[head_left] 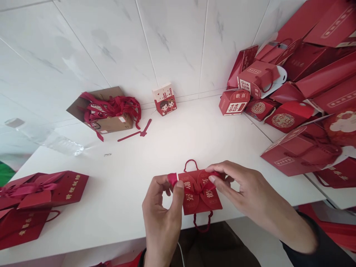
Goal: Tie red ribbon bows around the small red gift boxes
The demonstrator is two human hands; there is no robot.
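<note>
A small red gift box (pixel 200 193) with gold characters and cord handles rests at the near edge of the white table (pixel 172 148). A red ribbon (pixel 172 178) runs across its top flaps. My left hand (pixel 162 207) pinches the ribbon's left end between thumb and fingers. My right hand (pixel 236 189) pinches the ribbon's right end over the box's right flap. Both hands are closed on the ribbon.
A cardboard box of red ribbons (pixel 109 111) sits at the back left, with a loose ribbon (pixel 136 133) beside it. A small cartoon box (pixel 164 99) stands against the wall. Several red boxes and bags (pixel 300 92) pile up on the right; flat red bags (pixel 36 200) lie at left.
</note>
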